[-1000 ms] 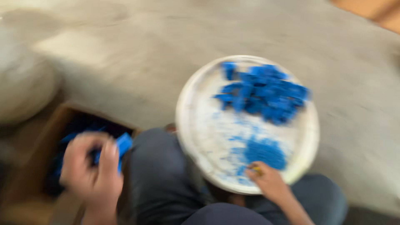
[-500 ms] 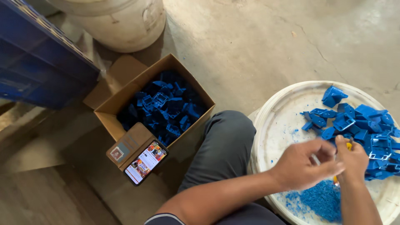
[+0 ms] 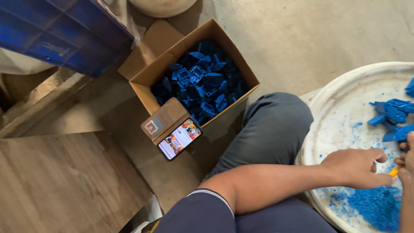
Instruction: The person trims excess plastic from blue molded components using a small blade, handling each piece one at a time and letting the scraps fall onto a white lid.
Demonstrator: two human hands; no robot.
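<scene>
The person's bare left forearm reaches across a bent knee, the left hand [image 3: 355,167] loosely curled with fingers pointing right. Only the fingertips of the right hand [image 3: 406,162] show at the frame's edge, meeting the left hand's fingers.

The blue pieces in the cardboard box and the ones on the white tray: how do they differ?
The blue pieces in the cardboard box are piled deep and fill it, in shadow, away from both hands. The blue pieces on the white tray are few, spread flat in the light, with loose blue crumbs nearby, close to the left hand and right hand. The box has high brown walls; the tray is round and shallow. Both sets look like the same blue plastic.
</scene>
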